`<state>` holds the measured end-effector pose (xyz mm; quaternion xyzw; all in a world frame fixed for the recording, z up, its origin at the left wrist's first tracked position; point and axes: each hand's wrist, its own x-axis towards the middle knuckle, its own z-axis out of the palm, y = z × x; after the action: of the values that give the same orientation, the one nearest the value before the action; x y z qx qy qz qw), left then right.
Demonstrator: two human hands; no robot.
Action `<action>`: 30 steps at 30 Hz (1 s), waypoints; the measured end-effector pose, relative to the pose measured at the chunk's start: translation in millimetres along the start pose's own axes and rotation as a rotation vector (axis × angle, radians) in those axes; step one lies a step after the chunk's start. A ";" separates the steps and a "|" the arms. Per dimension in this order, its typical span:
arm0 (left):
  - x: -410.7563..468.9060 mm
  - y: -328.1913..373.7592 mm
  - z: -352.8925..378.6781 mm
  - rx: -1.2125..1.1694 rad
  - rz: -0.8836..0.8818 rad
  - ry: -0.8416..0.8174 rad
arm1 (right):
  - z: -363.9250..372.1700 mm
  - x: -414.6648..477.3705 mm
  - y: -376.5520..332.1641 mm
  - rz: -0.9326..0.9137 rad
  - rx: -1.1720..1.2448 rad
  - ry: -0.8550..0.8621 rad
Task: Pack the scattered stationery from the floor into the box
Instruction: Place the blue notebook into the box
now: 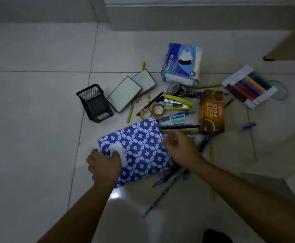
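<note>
A blue notebook with a white flower pattern [139, 149] lies tilted on the floor over several pens. My left hand [104, 166] grips its near left corner, thumb on the white label. My right hand [180, 146] rests at the notebook's right edge, fingers curled over pens [178, 127] there; whether it holds the book or a pen I cannot tell. Farther back lie two tape rolls [152, 110], a yellow stapler [177, 102], a small staples box [177, 119] and yellow pencils [131, 109]. An orange tea box [211, 111] lies to the right.
A black mesh pen holder [95, 103] lies tipped at the left beside two small whiteboards [131, 90]. A face mask box [181, 64] stands behind. A marker set [248, 85] and a clear protractor [280, 91] sit far right. Grey walls run behind.
</note>
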<state>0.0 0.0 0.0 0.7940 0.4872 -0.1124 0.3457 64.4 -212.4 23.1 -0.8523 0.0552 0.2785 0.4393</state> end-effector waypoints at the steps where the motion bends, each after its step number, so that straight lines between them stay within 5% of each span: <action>1: -2.6 2.1 2.2 0.008 -0.069 0.037 | 2.3 1.9 3.0 0.007 -0.001 -0.030; 9: 7.4 0.6 10.5 -0.075 -0.147 0.042 | 3.8 20.2 4.8 0.080 -0.002 -0.249; 19: -27.7 32.8 -9.9 -0.519 -0.160 -0.188 | -43.6 -8.7 7.3 0.032 0.400 -0.145; 24: -53.3 64.6 -21.3 -0.773 -0.019 -0.419 | -84.9 -44.9 12.9 -0.043 0.757 -0.015; 30: -114.5 112.4 -14.2 -0.837 0.233 -0.804 | -151.8 -104.4 28.9 -0.013 1.002 0.426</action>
<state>36.2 -102.5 118.9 0.5335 0.2305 -0.1637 0.7972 31.7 -364.0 126.7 -0.5766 0.2637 0.0367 0.7724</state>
